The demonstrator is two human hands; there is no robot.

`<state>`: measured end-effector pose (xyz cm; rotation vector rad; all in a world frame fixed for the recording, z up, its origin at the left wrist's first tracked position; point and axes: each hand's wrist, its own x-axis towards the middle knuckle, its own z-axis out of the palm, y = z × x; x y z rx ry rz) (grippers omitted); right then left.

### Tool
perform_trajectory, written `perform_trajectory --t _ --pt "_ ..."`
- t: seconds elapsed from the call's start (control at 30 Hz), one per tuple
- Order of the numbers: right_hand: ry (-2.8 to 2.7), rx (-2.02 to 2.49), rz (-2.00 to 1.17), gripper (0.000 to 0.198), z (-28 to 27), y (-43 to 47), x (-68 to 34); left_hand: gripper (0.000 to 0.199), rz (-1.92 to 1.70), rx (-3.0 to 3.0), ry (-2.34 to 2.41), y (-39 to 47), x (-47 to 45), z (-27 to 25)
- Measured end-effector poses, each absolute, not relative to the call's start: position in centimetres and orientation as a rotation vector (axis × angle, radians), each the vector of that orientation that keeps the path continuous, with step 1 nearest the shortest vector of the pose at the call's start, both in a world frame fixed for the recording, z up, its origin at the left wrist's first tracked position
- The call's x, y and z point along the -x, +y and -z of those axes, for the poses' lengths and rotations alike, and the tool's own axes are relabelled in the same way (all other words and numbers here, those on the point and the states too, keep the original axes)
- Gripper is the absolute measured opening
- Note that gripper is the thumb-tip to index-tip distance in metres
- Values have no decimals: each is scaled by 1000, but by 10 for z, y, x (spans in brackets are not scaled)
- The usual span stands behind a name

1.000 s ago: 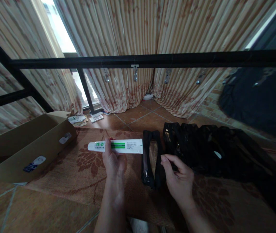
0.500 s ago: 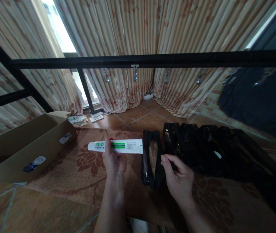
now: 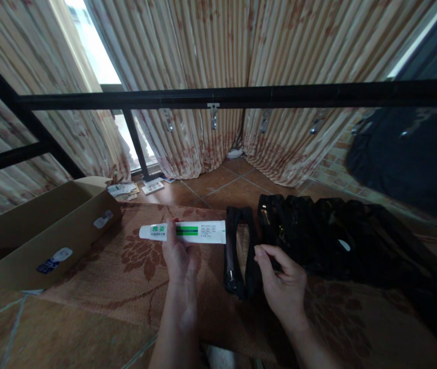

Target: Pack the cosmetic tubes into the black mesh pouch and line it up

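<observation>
My left hand point(image 3: 180, 256) is closed round a white squeeze tube point(image 3: 210, 231) with green and black print, thumb across its top. The tube lies level, its flat crimped end pointing right and meeting the rim of a small black pouch point(image 3: 231, 256). That pouch gapes open in a long oval, and a shiny piece shows near its lower end. Thumb and forefinger of my right hand point(image 3: 284, 279) are pinched together at the pouch's right edge. Just beyond lies a row of similar black sheer pouches point(image 3: 318, 236), bunched together, with one white oval spot on them.
An open cardboard box point(image 3: 64, 230) stands at the left on a brown patterned mat point(image 3: 137, 287). Papers point(image 3: 124, 189) and a small white box point(image 3: 152, 186) lie behind it. A black rail point(image 3: 241, 96) with metal hooks crosses in front of the curtains point(image 3: 203, 46).
</observation>
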<state>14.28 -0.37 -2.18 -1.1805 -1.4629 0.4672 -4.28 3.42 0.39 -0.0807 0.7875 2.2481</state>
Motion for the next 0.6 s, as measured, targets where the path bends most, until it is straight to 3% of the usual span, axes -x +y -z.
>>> perform_trajectory --t 0.6 --pt "-1451 1178 -474 18 21 -4 -142 9 -2249 15 825 36 45 2"
